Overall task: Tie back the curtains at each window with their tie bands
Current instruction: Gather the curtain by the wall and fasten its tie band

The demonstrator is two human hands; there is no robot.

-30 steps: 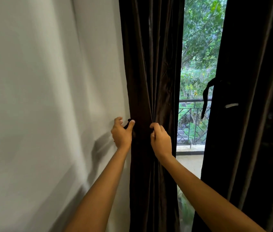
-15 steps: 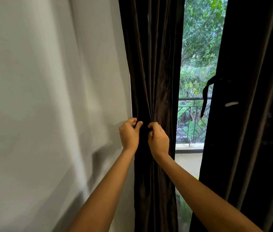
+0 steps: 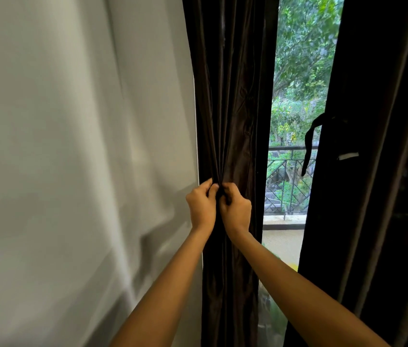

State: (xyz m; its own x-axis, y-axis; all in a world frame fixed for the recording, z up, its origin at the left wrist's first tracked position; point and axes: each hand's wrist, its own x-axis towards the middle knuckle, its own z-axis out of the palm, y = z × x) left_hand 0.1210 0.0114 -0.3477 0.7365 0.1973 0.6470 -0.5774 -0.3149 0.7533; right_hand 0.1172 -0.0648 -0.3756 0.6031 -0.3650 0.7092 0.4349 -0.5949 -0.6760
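A dark brown left curtain hangs gathered beside the window. My left hand and my right hand meet in front of it at waist height, fingers curled and pinching the ends of a dark tie band between them. The band itself is almost wholly hidden by my fingers and the folds. On the right hangs a second dark curtain, bound by its own tie band, whose loose end dangles over the glass.
A plain white wall fills the left half of the view. Between the curtains a narrow strip of window shows trees and a black balcony railing outside.
My left hand has moved right from the curtain's wall-side edge to meet my right hand at the front of the curtain. The curtain is bunched tighter.
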